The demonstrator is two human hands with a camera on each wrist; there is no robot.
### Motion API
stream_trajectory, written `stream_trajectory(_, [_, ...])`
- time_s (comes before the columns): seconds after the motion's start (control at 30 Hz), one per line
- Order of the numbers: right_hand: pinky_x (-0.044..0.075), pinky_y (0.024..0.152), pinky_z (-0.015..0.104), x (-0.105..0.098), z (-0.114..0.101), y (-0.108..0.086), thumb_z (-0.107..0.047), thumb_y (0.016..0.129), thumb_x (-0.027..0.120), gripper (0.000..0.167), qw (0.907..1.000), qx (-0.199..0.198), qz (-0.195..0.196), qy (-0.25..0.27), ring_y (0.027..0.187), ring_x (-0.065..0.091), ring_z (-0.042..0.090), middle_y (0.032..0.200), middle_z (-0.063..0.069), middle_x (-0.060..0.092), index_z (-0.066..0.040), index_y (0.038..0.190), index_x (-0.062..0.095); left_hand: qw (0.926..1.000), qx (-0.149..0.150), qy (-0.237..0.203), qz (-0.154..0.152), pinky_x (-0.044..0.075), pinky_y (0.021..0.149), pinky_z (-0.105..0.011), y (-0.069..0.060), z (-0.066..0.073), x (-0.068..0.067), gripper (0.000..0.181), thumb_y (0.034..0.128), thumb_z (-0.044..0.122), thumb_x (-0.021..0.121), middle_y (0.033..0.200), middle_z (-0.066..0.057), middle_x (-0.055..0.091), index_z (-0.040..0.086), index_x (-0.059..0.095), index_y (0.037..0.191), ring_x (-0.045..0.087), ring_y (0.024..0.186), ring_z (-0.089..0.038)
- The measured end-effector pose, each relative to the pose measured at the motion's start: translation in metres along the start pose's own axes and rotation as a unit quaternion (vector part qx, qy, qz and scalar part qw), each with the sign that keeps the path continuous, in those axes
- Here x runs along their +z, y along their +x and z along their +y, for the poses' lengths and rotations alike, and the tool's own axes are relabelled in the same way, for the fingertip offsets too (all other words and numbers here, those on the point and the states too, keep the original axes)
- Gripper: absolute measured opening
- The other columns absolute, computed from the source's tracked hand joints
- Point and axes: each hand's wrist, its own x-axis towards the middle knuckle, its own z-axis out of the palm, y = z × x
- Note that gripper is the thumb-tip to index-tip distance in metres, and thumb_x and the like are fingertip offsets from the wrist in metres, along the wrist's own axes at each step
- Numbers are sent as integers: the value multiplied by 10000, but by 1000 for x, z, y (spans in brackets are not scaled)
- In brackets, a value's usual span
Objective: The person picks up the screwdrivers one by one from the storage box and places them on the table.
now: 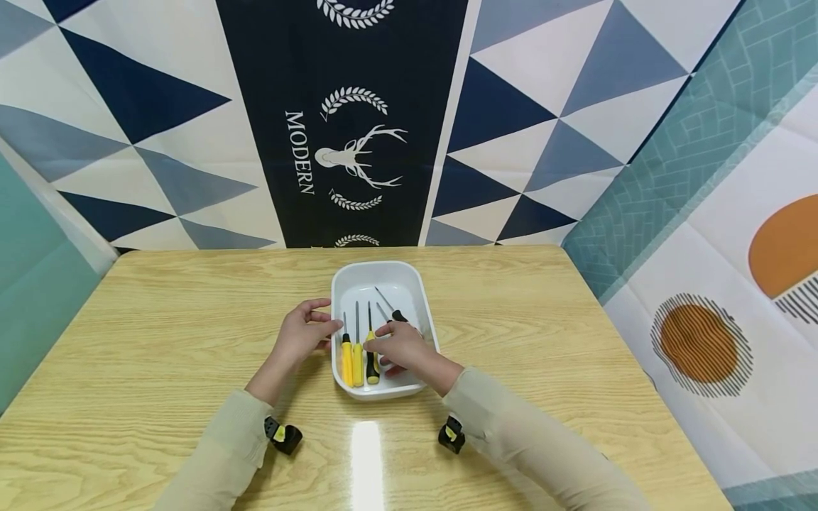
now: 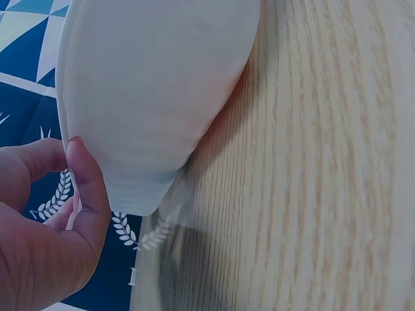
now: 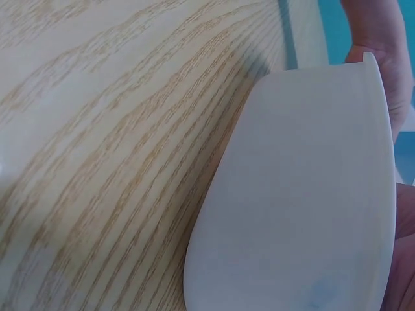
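A white plastic tray point(image 1: 424, 312) stands on the table, with several screwdrivers lying in it. My left hand point(image 1: 303, 330) pinches its left rim; in the left wrist view, the left hand point(image 2: 52, 227) has the rim between thumb and fingers. Inside the tray, my right hand point(image 1: 405, 348) hovers over the right half, fingertips at the black-and-yellow screwdriver point(image 1: 373, 369); whether they grip it is hidden. Left of that lie a yellow screwdriver point(image 1: 358, 365) and a yellow one with a black collar point(image 1: 347, 362). A black-handled screwdriver point(image 1: 399, 316) and another shaft point(image 1: 383, 312) are partly covered by the right hand.
The wooden table point(image 1: 192, 341) extends around the tray on all sides. Behind it hangs a patterned cloth point(image 1: 351, 156) with triangles and a deer head. A black wrist strap point(image 1: 283, 434) shows below the left sleeve, another strap point(image 1: 452, 434) below the right.
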Motion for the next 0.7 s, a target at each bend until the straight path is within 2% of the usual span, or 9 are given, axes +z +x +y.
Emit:
stream_trajectory(0.43, [568,585,290,3,-1,3,-270,830,683,431,9999,67,60,-102,667,638,185,864,105,634,-52,1181,561,10000,54,-17,-10,567,671,-250,1,-1,0,526,864,92,655,1085,-131,513,83,444,1346,606,712,-117])
stream_trajectory(0.7, [558,570,272,6,1,5,-244,818,689,438,9996,-215,95,-130,641,622,162,845,94,621,-11,1168,567,10000,-1,-35,-4,567,679,-256,2,-1,0,519,866,99,655,1087,-125,514,91,449,1343,613,734,-119])
